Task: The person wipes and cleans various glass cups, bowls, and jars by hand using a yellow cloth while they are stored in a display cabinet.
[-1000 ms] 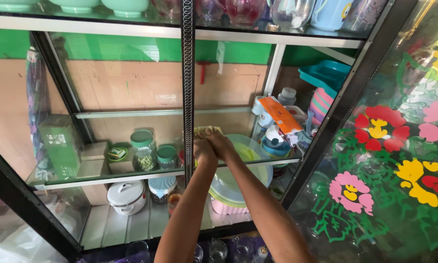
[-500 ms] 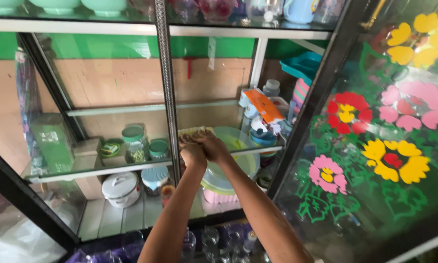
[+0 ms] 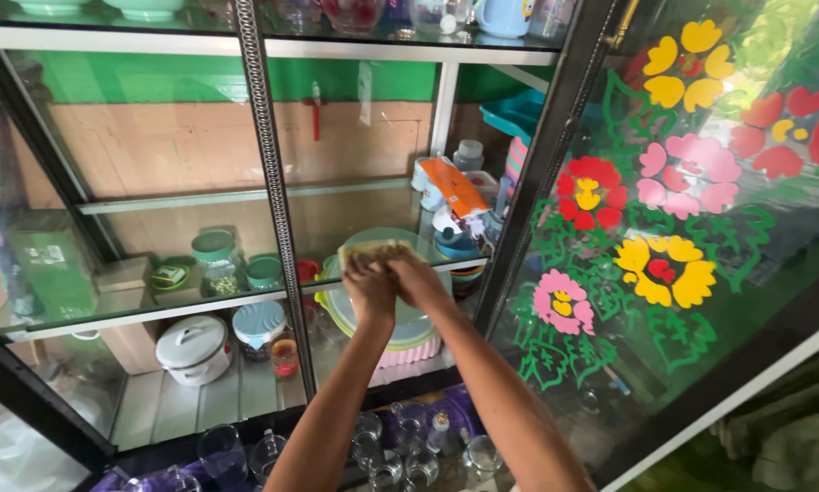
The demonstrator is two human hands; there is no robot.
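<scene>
Both of my arms reach forward against the glass front of a cabinet. My left hand [image 3: 368, 287] and my right hand [image 3: 419, 278] are pressed side by side on a yellowish cloth [image 3: 373, 249], which lies flat against the glass pane [image 3: 355, 164]. The fingers of both hands are bunched over the cloth. Behind the glass at that spot sits a stack of light green plates [image 3: 400, 323] on a pink ribbed holder [image 3: 414, 351].
A dark ribbed frame bar [image 3: 268, 182] runs vertically left of my hands. Jars with green lids [image 3: 218, 260], a white lidded pot [image 3: 191, 346] and bottles [image 3: 455, 196] fill the shelves. A painted flower door [image 3: 665, 228] stands right. Several drinking glasses [image 3: 391, 456] sit below.
My hands and the cloth have stayed together on the glass while my view swung right. The frame bar now lies left of my hands and more of the flower door shows.
</scene>
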